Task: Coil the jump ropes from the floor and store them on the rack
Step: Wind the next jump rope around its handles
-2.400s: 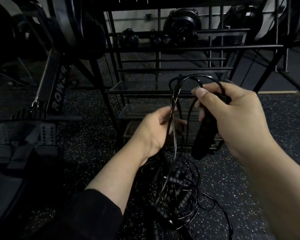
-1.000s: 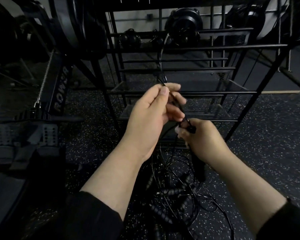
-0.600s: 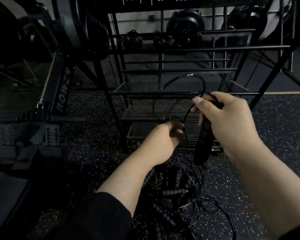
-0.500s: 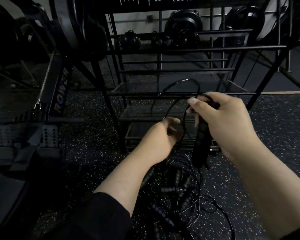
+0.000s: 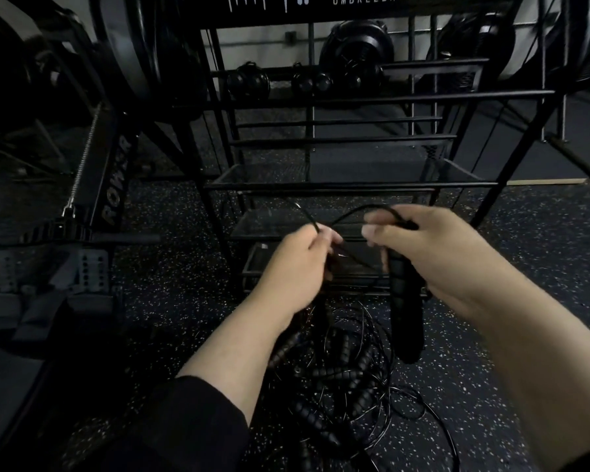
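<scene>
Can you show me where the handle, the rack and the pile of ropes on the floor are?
handle (image 5: 404, 301), head view, middle of the black grip.
rack (image 5: 348, 185), head view, front bar of a shelf.
rope pile (image 5: 341, 379), head view, tangled middle.

Both forearms reach forward and slightly inward from the bottom of the view, so the 2 hands meet close together at mid-frame, just apart. The left hand (image 5: 298, 264) shows its back to the camera, fingers curled in, thumb and fingertips pinching a thin black cord (image 5: 341, 218). A dark sleeve (image 5: 191, 424) is pushed up to the left elbow, leaving the forearm bare. The right hand (image 5: 430, 253) sits a little higher and nearer the camera, its fingers wrapped round the top of a black handle (image 5: 404, 311) that hangs down below the palm, thumb laid forward across the top. The right forearm is bare and runs off the lower right corner.
</scene>
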